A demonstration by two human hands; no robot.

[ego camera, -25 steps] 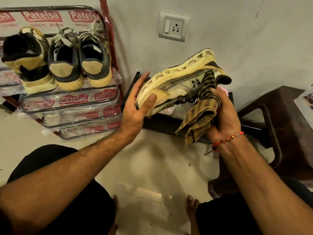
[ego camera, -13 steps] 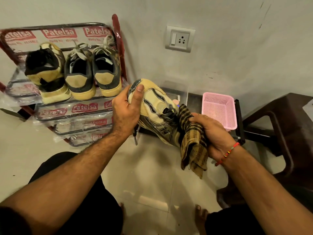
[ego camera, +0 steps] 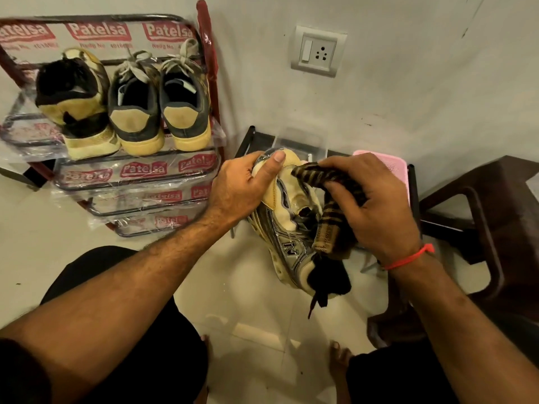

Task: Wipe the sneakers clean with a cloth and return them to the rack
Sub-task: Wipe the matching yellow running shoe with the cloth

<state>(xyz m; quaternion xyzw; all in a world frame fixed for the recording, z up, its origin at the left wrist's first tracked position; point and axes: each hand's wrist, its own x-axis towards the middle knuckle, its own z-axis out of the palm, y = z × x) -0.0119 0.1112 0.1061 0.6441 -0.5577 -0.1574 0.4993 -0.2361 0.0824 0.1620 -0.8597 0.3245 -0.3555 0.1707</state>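
Facing grey wall (ego camera: 408, 83), pale tiled floor (ego camera: 256, 301)

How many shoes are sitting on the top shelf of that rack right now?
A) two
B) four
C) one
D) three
D: three shoes stand side by side on the rack, a black and yellow sneaker and a grey pair; a fourth sneaker is held in the left hand.
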